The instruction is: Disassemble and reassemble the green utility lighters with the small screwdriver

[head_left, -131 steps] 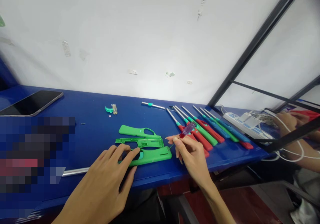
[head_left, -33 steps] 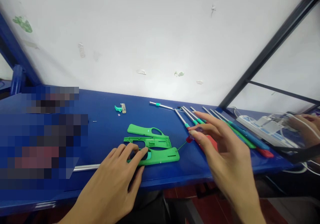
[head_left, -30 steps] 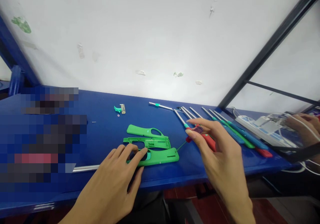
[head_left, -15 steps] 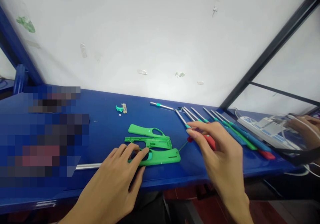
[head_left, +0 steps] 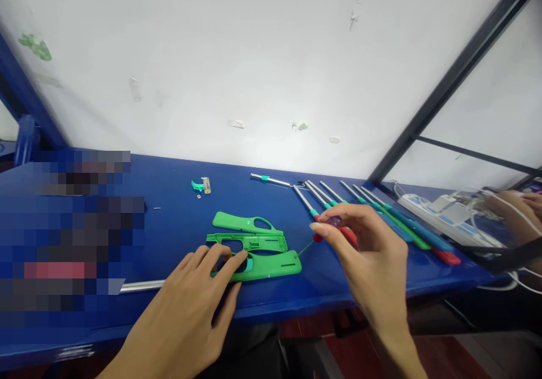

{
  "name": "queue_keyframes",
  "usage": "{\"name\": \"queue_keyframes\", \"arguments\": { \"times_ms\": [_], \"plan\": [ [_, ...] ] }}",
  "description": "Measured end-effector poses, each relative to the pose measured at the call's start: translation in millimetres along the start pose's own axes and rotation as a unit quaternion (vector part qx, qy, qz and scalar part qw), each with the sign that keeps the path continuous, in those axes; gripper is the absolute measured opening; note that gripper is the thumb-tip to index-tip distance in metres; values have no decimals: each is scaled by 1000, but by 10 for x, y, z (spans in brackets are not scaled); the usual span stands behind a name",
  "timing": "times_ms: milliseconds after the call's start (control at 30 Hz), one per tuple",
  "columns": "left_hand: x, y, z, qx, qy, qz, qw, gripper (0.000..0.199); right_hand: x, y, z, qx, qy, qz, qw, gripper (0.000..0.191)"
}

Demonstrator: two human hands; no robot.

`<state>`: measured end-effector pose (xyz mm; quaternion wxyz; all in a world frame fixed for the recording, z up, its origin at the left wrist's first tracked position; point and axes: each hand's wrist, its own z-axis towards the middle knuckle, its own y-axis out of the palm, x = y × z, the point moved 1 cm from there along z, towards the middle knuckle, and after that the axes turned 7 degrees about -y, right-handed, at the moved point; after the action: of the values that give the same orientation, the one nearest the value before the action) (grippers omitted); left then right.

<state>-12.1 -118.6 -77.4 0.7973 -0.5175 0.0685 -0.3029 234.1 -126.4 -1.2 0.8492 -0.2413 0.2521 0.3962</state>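
My left hand grips a green lighter against the blue table, its fingers around the handle opening; the lighter's metal tube sticks out to the left. In my right hand is a small screwdriver with a red and purple handle, held between thumb and fingers. Its thin shaft slants down to the right end of the green lighter. Just behind lie two green casing halves, an open one and one with its outer side up.
A teal trigger with a small part, a screw and a metal tube lie toward the back. Several lighters are lined up at right, beside a white power strip. Another person's hand shows at far right.
The fingers of my right hand have shifted on the screwdriver, and more of its handle now shows. My left hand keeps its hold. The whole view has moved slightly.
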Motion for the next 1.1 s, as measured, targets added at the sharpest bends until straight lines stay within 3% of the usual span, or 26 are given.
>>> {"name": "queue_keyframes", "arguments": {
  "times_ms": [167, 333, 400, 567, 700, 800, 900, 1000, 1100],
  "plan": [
    [-10, -5, -12, 2, 4, 2, 1000, 45, 59, -110, 50, -70, -55, 1, 996, 6],
    [0, -7, -16, 4, 4, 3, 1000, 44, 36, -214, 75, -167, -23, 17, 985, 29],
    [4, -10, -12, -1, 4, 1, 1000, 43, 45, -205, 72, -159, -19, 32, 987, 25],
    [-1, -14, -8, 8, 8, 9, 1000, 44, 123, -107, 36, -66, -13, 14, 998, 7],
    [-14, 2, -11, 28, 20, 18, 999, 46, 107, -128, 31, -97, -32, -13, 995, 17],
    [-17, 14, -16, 41, 28, 30, 998, 47, 74, -159, 35, -143, -20, 43, 989, 31],
    [-14, 17, -19, 43, 27, 38, 998, 47, 89, -116, 29, -130, -1, 99, 987, 21],
    [-14, 18, -17, 45, 29, 43, 998, 47, 129, -37, 20, -88, -3, 77, 993, 5],
    [-28, 33, -17, 62, 37, 58, 996, 46, 134, -38, 35, -80, -8, 37, 996, 8]
  ]
}}
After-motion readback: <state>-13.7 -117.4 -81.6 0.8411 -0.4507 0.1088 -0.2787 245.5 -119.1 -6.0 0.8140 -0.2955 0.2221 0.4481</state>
